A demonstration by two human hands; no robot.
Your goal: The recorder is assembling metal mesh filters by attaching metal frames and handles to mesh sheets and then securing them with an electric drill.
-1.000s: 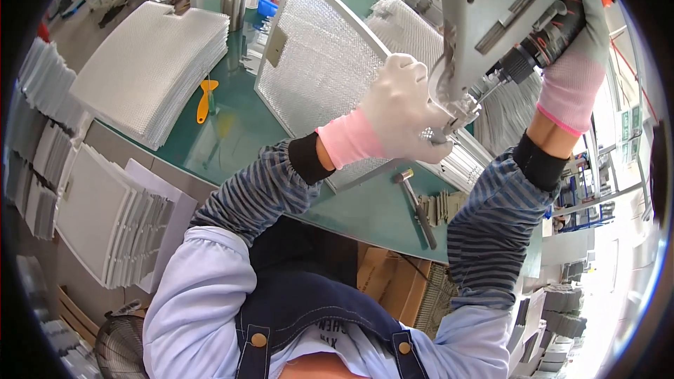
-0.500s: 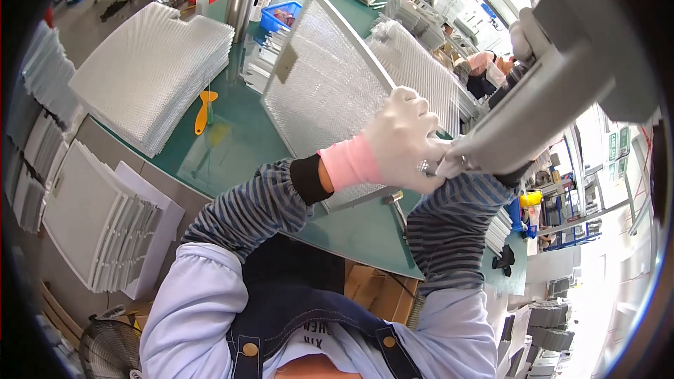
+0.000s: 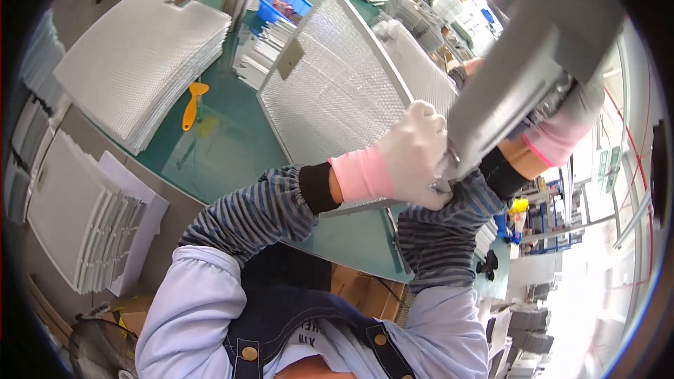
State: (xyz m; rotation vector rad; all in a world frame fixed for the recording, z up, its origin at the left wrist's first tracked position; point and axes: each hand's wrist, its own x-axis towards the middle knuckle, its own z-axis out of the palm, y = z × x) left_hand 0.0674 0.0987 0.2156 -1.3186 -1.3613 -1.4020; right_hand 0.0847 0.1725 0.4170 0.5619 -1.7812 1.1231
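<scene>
The left hand (image 3: 414, 158) clenches the lower end of a grey metal tool (image 3: 519, 91); the right hand (image 3: 562, 130) grips it higher. Judged risk: it could slip and dent the mesh filter panel (image 3: 330, 91) on the green surface (image 3: 217, 147)

The gloved left hand (image 3: 414, 158) gripped the lower end of a grey metal tool (image 3: 523, 77), raised close to the camera; the right hand (image 3: 569, 123) held it higher up. Behind lay a framed mesh filter (image 3: 330, 91) on the green counter (image 3: 225, 147), beside a stack of mesh sheets (image 3: 137, 56) and a yellow scraper (image 3: 192, 104).
</scene>
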